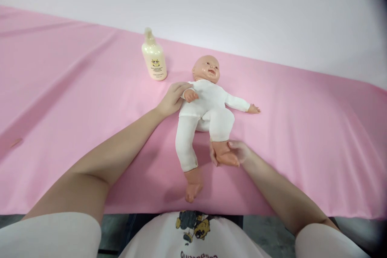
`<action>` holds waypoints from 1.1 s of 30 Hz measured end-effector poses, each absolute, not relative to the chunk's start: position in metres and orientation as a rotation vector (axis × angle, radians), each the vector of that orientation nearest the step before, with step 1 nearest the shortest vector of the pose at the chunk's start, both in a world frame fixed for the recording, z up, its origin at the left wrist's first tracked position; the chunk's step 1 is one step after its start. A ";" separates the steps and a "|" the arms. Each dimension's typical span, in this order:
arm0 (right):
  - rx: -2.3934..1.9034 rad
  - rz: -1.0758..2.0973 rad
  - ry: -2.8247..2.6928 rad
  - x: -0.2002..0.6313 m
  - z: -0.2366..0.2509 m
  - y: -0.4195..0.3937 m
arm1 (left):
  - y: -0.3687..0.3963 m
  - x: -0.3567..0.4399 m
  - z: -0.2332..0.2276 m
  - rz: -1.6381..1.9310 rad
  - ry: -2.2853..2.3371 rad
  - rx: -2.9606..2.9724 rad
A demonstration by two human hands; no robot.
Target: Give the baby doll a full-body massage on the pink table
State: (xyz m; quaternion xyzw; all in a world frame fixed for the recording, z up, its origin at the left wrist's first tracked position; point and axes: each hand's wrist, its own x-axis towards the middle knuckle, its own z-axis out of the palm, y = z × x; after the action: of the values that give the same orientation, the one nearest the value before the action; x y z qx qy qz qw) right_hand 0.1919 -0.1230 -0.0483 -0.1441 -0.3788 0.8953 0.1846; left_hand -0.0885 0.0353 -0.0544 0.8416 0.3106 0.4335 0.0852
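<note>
A baby doll (208, 96) with a white cloth body lies face up on the pink cloth, its head towards the far edge. My left hand (175, 96) holds the doll at the shoulder and upper arm on the left of the view, its fingers resting over the white sleeve. Wrapped around the ankle of the doll's bent leg is my right hand (242, 152); the thumb is on the near side and some fingers are hidden behind the foot. The doll's other leg stretches towards me, untouched. Its other arm points out to the right.
A cream pump bottle (155, 61) stands upright beyond my left hand, left of the doll's head. Pink cloth (302, 129) covers the table, with folds at the left and a small reddish mark near the left edge. A white wall (211, 4) rises behind.
</note>
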 end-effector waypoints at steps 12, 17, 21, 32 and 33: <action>-0.383 2.737 -1.299 0.202 -0.058 -0.128 | 0.072 -0.102 -0.091 1.598 1.149 1.660; -0.413 2.773 -1.486 0.200 -0.051 -0.128 | 0.083 -0.108 -0.097 1.655 1.107 1.388; -0.283 2.786 -1.501 0.197 -0.045 -0.125 | 0.082 -0.109 -0.094 1.661 1.073 1.314; -0.006 2.781 -1.604 0.179 -0.014 -0.117 | 0.083 -0.108 -0.096 1.670 1.117 1.361; -0.104 2.719 -1.516 0.176 -0.012 -0.117 | 0.082 -0.108 -0.096 1.672 1.127 1.389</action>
State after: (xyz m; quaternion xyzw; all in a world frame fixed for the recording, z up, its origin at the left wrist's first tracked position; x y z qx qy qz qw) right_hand 0.1761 -0.1171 -0.0115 -0.0335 -0.4868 0.8728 0.0132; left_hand -0.1080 0.0822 -0.0963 0.5336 0.4329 0.6422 0.3396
